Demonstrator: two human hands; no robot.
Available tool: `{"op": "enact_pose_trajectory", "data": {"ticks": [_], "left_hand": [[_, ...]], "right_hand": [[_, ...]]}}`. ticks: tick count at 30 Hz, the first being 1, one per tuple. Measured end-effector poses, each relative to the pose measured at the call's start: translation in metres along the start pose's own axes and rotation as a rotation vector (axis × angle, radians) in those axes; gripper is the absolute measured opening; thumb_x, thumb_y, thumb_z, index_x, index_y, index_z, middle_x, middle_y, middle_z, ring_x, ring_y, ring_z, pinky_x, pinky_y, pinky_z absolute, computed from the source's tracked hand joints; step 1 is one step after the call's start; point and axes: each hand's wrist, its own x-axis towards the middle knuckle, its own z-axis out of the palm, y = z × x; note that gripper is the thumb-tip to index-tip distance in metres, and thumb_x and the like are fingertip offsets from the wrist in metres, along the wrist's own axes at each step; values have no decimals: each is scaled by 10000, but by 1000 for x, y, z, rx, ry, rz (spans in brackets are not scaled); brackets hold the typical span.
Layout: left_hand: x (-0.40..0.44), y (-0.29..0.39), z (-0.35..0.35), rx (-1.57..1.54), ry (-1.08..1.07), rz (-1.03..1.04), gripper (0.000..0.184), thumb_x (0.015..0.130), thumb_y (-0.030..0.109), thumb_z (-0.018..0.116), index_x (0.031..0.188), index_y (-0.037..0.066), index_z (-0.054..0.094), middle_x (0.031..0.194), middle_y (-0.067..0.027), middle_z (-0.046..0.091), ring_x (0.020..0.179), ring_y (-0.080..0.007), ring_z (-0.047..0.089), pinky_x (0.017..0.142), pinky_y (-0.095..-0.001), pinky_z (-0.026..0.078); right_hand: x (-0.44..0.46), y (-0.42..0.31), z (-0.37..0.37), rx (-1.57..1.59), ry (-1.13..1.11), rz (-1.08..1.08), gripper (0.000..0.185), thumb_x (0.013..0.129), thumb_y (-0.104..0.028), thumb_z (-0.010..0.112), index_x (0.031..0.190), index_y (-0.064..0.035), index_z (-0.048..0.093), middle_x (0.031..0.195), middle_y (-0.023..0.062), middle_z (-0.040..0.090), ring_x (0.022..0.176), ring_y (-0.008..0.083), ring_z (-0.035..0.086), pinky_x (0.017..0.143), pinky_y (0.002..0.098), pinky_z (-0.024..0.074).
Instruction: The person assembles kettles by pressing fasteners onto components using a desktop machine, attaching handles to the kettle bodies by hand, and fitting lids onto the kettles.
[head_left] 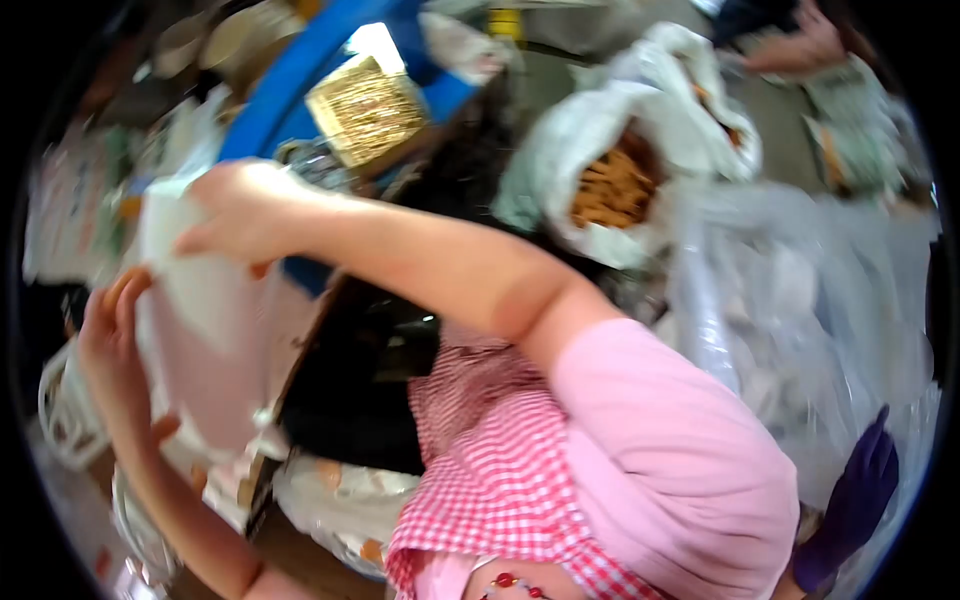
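Observation:
A white, partly see-through plastic bag (195, 330) hangs at the left, blurred by motion. My right hand (245, 212) reaches across from the right and grips the bag at its upper edge, fingers closed over it. Lower on its left side, my left hand (118, 335) holds the bag, with the fingers curled at its edge and the thumb lower down. What the bag contains, if anything, cannot be made out. Beyond my right hand lies a clear pack of golden sticks (366, 110) on a blue tub (275, 95).
White sacks (555, 140) of orange-brown pieces (615, 188) stand at upper right. Clear plastic bags (800, 290) fill the right side. Another person's hand (800, 45) shows at top right, and a purple-gloved hand (855, 495) at lower right. White looped handles (65, 405) lie at left.

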Motion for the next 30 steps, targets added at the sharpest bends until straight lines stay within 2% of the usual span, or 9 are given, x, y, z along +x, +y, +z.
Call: {"op": "enact_pose_trajectory", "data": {"ticks": [8, 11, 14, 17, 21, 22, 24, 27, 30], "left_hand": [[7, -23, -4, 246, 61, -13, 433, 1038, 386, 548, 1226, 7, 639, 950, -102, 696, 846, -171, 636, 800, -308, 498], [0, -53, -14, 159, 12, -3, 391, 1054, 327, 520, 1253, 6, 620, 1029, -115, 688, 916, -190, 646, 841, -318, 492], [-39, -59, -40, 44, -26, 206, 346, 1064, 262, 488, 1238, -2, 630, 1099, -87, 689, 1000, -181, 638, 880, -334, 483], [-116, -47, -58, -75, 9, -353, 333, 1048, 243, 508, 1253, 7, 621, 1074, -28, 669, 773, -115, 566, 725, -249, 483], [-201, 36, -57, -287, 1, -603, 350, 982, 193, 537, 1245, -23, 620, 915, -17, 479, 847, -106, 424, 670, -259, 394], [-219, 53, -53, -296, 33, -539, 277, 940, 56, 530, 1127, -52, 703, 579, 67, 327, 507, -32, 273, 447, -196, 258], [-233, 87, -35, -321, 92, -510, 252, 851, 23, 547, 1039, -50, 698, 610, 60, 328, 516, -47, 302, 446, -222, 220], [-251, 90, 21, -731, 189, -445, 331, 982, 262, 563, 1172, -5, 608, 832, -21, 518, 724, -82, 502, 530, -218, 427], [-233, 87, 98, -896, 22, -272, 265, 1017, 282, 607, 1100, 31, 591, 728, 39, 469, 587, -30, 417, 450, -183, 323]], "right_hand": [[-30, 20, 18, 208, 351, -153, 376, 826, -256, 765, 1052, 10, 625, 896, 164, 696, 864, 279, 707, 778, 376, 546], [-82, 57, 22, -99, 831, -614, 290, 808, -204, 772, 984, -38, 612, 848, 103, 648, 803, 265, 659, 698, 368, 524], [-185, 118, -5, -207, 398, -299, 163, 917, -209, 663, 890, -54, 622, 783, 135, 614, 718, 318, 621, 645, 404, 487], [-293, 151, -42, -422, 106, 139, 349, 953, -364, 596, 781, -60, 619, 732, 190, 621, 723, 411, 617, 653, 488, 479], [-392, 134, -122, -553, 535, 448, 280, 934, -324, 623, 870, -61, 694, 771, 158, 677, 687, 314, 659, 638, 414, 513], [-412, 126, -154, -572, 684, 507, 226, 915, -270, 639, 889, -52, 692, 783, 147, 694, 715, 317, 670, 642, 420, 519], [-444, 112, -202, -1084, 783, 660, 180, 901, -235, 649, 973, -77, 696, 890, 124, 701, 806, 335, 672, 695, 451, 521], [-499, 160, -215, -1459, 636, 724, 184, 900, -227, 647, 1054, -138, 693, 1005, 118, 668, 904, 349, 655, 728, 475, 515], [-531, 191, -187, -1382, 477, 852, 187, 890, -199, 652, 1070, -172, 691, 998, 104, 624, 896, 344, 632, 718, 482, 515]]}}
